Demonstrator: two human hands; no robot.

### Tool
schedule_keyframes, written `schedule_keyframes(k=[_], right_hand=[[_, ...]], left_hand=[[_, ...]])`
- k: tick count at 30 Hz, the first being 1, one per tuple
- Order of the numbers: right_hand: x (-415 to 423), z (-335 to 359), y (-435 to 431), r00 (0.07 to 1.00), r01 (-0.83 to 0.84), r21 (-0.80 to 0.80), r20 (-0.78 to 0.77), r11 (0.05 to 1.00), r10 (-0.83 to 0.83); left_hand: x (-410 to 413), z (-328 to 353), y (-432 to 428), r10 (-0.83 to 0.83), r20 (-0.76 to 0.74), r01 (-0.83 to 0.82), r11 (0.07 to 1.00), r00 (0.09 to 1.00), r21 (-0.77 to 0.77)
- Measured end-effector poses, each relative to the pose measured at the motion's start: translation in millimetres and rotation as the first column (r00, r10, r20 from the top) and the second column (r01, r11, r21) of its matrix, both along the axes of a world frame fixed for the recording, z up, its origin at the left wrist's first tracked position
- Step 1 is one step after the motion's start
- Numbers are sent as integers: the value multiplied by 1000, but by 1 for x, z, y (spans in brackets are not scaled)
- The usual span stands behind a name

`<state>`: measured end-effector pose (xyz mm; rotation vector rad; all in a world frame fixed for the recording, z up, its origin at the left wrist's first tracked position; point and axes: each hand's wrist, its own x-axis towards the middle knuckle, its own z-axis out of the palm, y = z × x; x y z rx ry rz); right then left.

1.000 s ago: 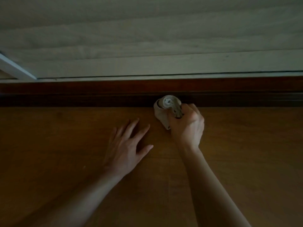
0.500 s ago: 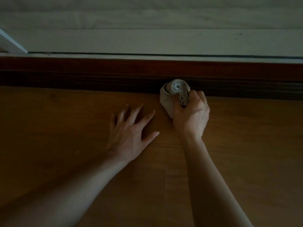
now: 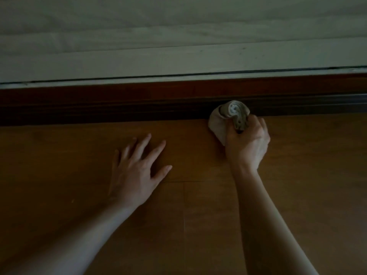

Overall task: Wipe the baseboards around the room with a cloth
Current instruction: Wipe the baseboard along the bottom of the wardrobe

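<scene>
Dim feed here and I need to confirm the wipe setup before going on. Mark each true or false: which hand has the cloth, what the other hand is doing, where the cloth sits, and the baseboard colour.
1. The right hand grips the rolled cloth. True.
2. The left hand holds a second cloth. False: it rests flat on the floor with its fingers spread and holds nothing.
3. The cloth is up against the baseboard. True.
4. The baseboard is white. False: it is dark brown wood.
5. The cloth is to the left of the left hand. False: it is to that hand's right.
</scene>
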<state>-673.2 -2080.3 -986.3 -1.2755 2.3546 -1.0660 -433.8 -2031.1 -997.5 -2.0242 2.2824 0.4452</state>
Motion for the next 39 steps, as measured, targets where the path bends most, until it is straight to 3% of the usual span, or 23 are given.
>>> schedule_keyframes(k=[7,11,15,21,26,31,34,39], right_hand=[[-6,2,0,998,-52,10,24,999,51],[-19,3,1,997,57,9,55,998,-58],[-21,5,2,998,-21,3,53,1000,21],[-37,3,3,988,144,-16,64,989,-142],[-27,1,0,999,9,-6,37,1000,-9],[-19,1,-1,999,35,-37,34,999,-34],[-6,1,-2,996,-87,-10,18,996,87],[8,2,-3,998,-50,-16,35,999,50]], left_hand=[[-4,-1,3,14,19,-14,1000,1000,-22],[-4,0,3,8,8,-8,1000,1000,3],[-4,-1,4,15,25,-15,1000,1000,-15],[-3,-1,3,15,12,-15,1000,1000,-4],[-2,-1,4,15,26,-15,1000,1000,-14],[4,1,4,-23,29,22,1000,999,20],[7,1,5,-23,23,23,1000,999,10],[4,2,6,-28,-11,28,1000,1000,-11]])
